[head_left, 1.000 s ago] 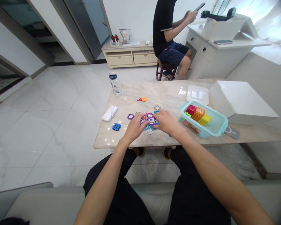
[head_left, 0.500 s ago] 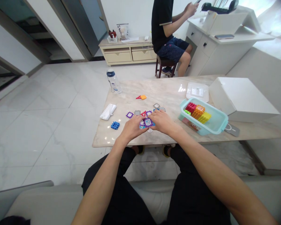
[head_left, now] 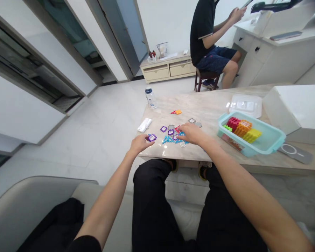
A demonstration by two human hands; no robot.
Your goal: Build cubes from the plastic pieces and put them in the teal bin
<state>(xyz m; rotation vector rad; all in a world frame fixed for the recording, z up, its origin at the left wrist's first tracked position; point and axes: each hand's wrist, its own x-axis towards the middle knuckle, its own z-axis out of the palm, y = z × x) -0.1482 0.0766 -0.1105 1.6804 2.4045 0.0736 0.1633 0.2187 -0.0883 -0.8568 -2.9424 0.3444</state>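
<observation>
My left hand (head_left: pixel 140 144) pinches a purple notched tile (head_left: pixel 152 138) with a white patterned middle, at the table's left front edge. Over the loose tiles in the middle, my right hand (head_left: pixel 190 133) has its fingers stretched out, the tips near a red tile (head_left: pixel 176 128) and a blue one (head_left: pixel 181 133); nothing shows in its grip. Light blue tiles (head_left: pixel 168 139) lie spread in front of it, with a white tile (head_left: pixel 183 144) beside them. Farther left are a purple tile (head_left: pixel 163 129), a grey tile (head_left: pixel 171 127) and another purple tile (head_left: pixel 171 132).
A turquoise tub (head_left: pixel 262 148) holds red, orange, yellow and green tiles, with a clear lid (head_left: pixel 245 105) behind. Also here: a white box (head_left: pixel 301 108), water bottle (head_left: pixel 151 98), tissue pack (head_left: pixel 144 125), red-orange pieces (head_left: pixel 177 112). A person (head_left: pixel 203 35) sits beyond the table.
My hands have come apart: the left has moved away to the left with a purple tile, while the right stays over the pile. Light blue tiles now show between them. The view has swung left.
</observation>
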